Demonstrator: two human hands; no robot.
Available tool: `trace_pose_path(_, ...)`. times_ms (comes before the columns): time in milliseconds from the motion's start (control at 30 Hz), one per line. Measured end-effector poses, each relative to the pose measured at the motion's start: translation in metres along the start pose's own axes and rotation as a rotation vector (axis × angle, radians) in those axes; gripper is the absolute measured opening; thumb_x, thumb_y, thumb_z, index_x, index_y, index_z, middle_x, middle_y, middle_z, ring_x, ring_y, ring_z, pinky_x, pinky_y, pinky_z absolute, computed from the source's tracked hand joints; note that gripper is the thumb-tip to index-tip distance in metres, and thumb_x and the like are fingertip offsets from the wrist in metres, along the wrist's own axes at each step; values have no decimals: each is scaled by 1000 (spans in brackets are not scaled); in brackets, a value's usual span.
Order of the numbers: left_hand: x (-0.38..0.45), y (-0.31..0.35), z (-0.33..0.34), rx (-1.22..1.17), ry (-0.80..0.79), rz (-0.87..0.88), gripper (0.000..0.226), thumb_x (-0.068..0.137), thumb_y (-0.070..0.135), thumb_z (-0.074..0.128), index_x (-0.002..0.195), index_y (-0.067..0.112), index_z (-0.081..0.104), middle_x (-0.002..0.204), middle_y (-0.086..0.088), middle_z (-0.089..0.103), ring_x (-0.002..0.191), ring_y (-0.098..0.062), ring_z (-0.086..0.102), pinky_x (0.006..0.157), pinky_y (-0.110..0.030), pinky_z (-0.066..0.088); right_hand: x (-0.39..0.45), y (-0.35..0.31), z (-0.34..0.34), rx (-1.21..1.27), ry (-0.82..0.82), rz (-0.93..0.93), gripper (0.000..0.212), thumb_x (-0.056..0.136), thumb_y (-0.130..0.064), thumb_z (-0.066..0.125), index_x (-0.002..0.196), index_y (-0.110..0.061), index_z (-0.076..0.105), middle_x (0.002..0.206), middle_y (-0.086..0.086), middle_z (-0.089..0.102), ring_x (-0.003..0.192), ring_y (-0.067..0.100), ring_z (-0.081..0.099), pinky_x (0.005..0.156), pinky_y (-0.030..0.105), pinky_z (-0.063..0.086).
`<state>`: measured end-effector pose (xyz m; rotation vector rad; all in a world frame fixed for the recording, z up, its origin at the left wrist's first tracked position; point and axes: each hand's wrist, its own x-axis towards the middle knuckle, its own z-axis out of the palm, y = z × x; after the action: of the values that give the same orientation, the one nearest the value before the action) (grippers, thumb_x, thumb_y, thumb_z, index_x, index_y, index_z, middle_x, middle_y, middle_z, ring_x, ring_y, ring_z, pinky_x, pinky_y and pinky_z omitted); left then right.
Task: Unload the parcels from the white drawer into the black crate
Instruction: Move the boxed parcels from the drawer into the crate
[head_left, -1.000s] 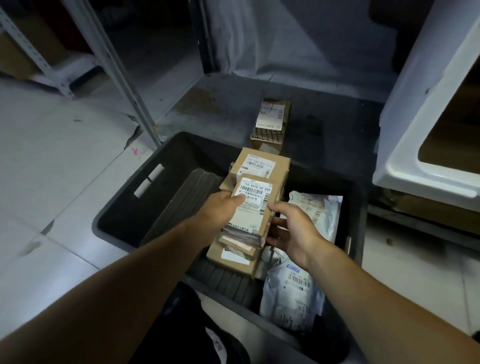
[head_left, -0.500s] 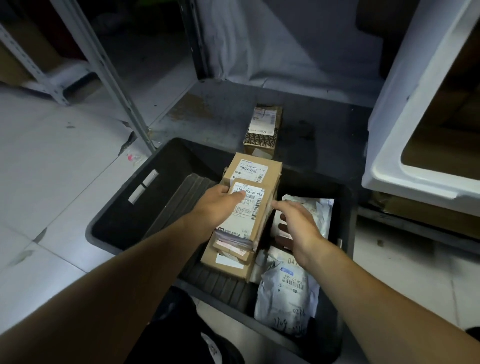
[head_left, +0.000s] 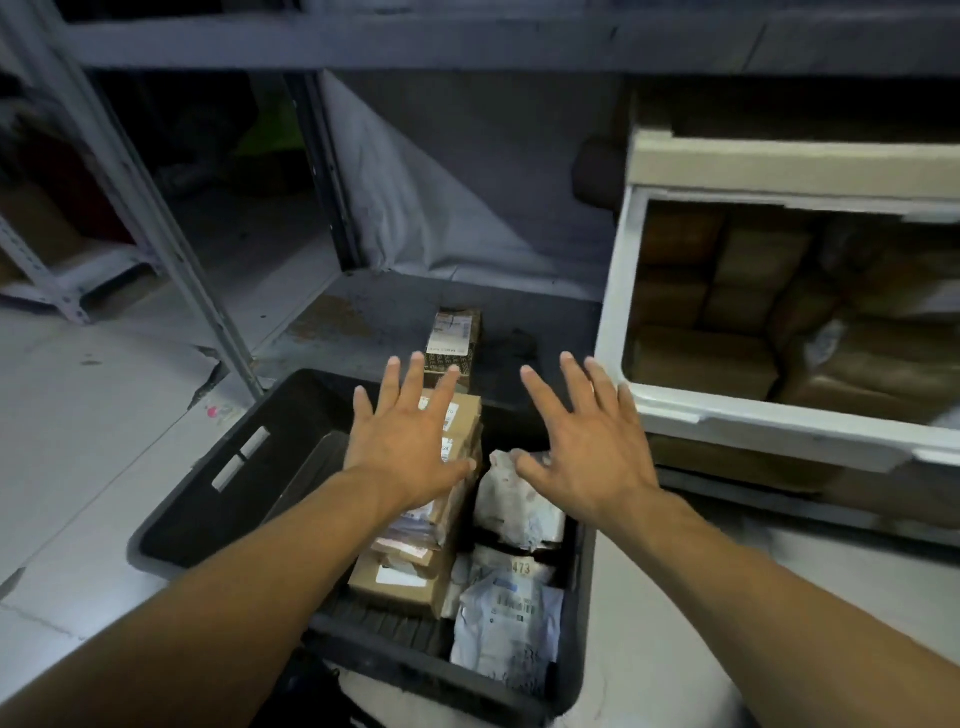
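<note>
Both your hands are spread flat, fingers straight and fanned, palms down, gripping nothing. Your left hand (head_left: 410, 447) hovers above the cardboard stack (head_left: 441, 499); can't tell if the palm touches the top box. Your right hand (head_left: 582, 447) hovers over the white poly mailers (head_left: 511, 603), its fingertips reaching toward the white drawer (head_left: 769, 421).

Cardboard stack: flat brown corrugated boxes, rectangular, with white barcode labels, piled overlapping along the middle of the black crate (head_left: 208, 519), plus a thin clear-wrapped bundle wedged between boxes. The poly mailers are soft, crinkled grey-white plastic bags with printed labels, lying in the crate's right half, just beside the stack.

The black crate is rigid moulded plastic, rectangular, with slotted handle cutouts in its left wall and a ribbed floor. It sits on the pale tiled floor.

The white drawer is smooth plastic with a thick rounded rim, to the right of the crate, holding brown cardboard parcels (head_left: 727, 312) packed tightly; they are blurred.

One small patterned carton (head_left: 452, 348) with a white label stands on the dark lower shelf (head_left: 363, 322) behind the crate. A grey perforated metal upright (head_left: 156, 218) rises at left.
</note>
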<state>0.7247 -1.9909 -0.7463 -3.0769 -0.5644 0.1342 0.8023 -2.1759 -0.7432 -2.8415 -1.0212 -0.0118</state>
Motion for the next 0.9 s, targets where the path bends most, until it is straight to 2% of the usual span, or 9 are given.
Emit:
trace_pose_path(200, -9, 53, -31, -6, 112, 81, 100, 91, 74, 42, 159, 30, -15, 168, -9, -18, 154, -32, -19, 124, -58, 3, -36, 40, -46, -41, 65, 70, 88, 96, -63, 48, 162, -37, -6, 171, 8, -9, 157, 32, -12, 125, 55, 2)
trace_pose_path(467, -2, 158, -66, -32, 230, 316, 92, 95, 66, 47, 161, 31, -5, 170, -8, -10, 157, -28, -10, 125, -50, 5, -88, 124, -93, -72, 127, 197, 84, 97, -62, 47, 162, -37, 0, 171, 7, -2, 157, 30, -6, 126, 53, 6)
trace_pose_path(667, 24, 237, -81, -84, 247, 431, 88, 95, 67, 46, 162, 30, 5, 171, -7, -4, 157, -28, -5, 127, -48, 8, -104, 205, -111, -62, 144, 348, 85, 94, -60, 52, 162, -35, 6, 171, 9, 5, 157, 32, 1, 126, 52, 14)
trace_pose_path(833, 62, 292, -85, -228, 251, 436, 87, 94, 67, 49, 162, 31, 9, 170, -7, 7, 157, -28, 1, 126, -51, 9, -82, 263, -113, 156, 179, 467, 84, 95, -53, 59, 162, -34, 12, 170, 9, 8, 156, 31, 6, 123, 46, 19)
trace_pose_path(900, 80, 314, -87, -311, 245, 432, 86, 93, 66, 52, 161, 30, 14, 168, -8, 18, 156, -30, 11, 125, -52, 17, -66, 281, -114, 265, 225, 518, 81, 94, -50, 61, 161, -33, 19, 168, 10, 14, 154, 32, 13, 120, 45, 26)
